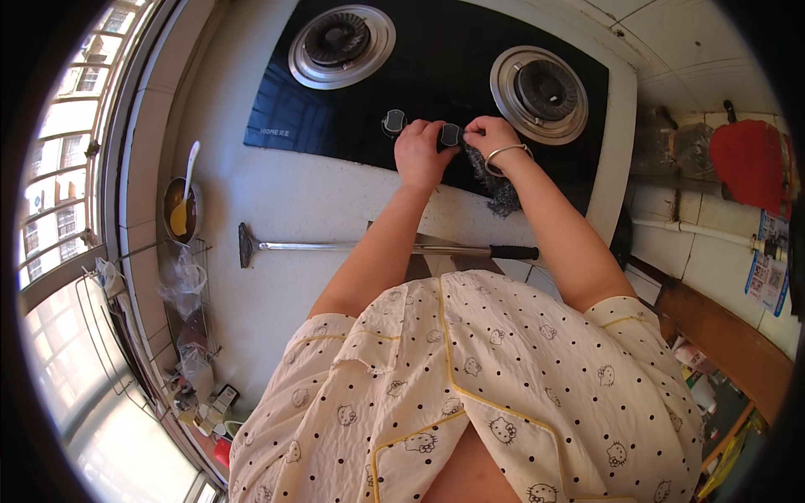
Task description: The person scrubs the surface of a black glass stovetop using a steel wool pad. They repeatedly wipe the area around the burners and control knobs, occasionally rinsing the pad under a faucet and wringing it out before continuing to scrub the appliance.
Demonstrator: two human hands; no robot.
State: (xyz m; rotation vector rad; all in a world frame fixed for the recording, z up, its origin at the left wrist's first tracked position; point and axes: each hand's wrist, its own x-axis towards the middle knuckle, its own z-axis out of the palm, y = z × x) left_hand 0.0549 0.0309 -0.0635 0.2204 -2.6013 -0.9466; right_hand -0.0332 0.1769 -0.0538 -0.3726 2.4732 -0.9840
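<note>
On the black glass gas hob [352,126], my left hand [420,151] has its thumb and fingers around the right control knob [450,134]. The left control knob [395,121] sits just beyond its knuckles. My right hand [495,137] is on the other side of the gripped knob, its fingertips pinched together close to the knob's edge. Dark steel wool [503,196] trails from those fingers, under the bangled wrist, to the hob's front edge. Part of the wool is hidden by the hand and wrist.
Two burners, left [343,47] and right [539,94], stand behind my hands. A long chrome-handled scraper [371,247] lies across the counter's front. At left are a pan [170,204] with a yellow spatula [179,217] and a wire rack [207,251]. A red cloth [748,163] hangs at right.
</note>
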